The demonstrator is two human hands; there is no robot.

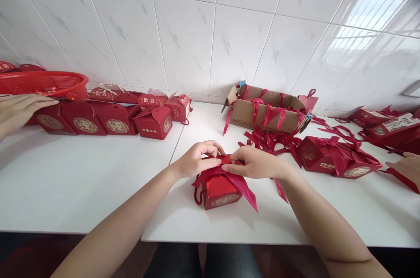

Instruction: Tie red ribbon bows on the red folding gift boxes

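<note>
A small red gift box [219, 193] with a gold emblem stands on the white table [82, 186] near its front edge. A dark red ribbon [241, 184] lies over its top, its ends hanging down the sides. My left hand [198, 158] and my right hand [252, 162] meet above the box, and the fingers of both pinch the ribbon at the box top.
A row of finished red boxes [114, 118] lines the wall at left under a red plastic basket [46, 82]. A cardboard carton [265, 109] full of ribbons sits behind. Ribboned boxes [334, 155] lie at right. Other people's hands show at the left edge [19, 109] and right edge [407, 166].
</note>
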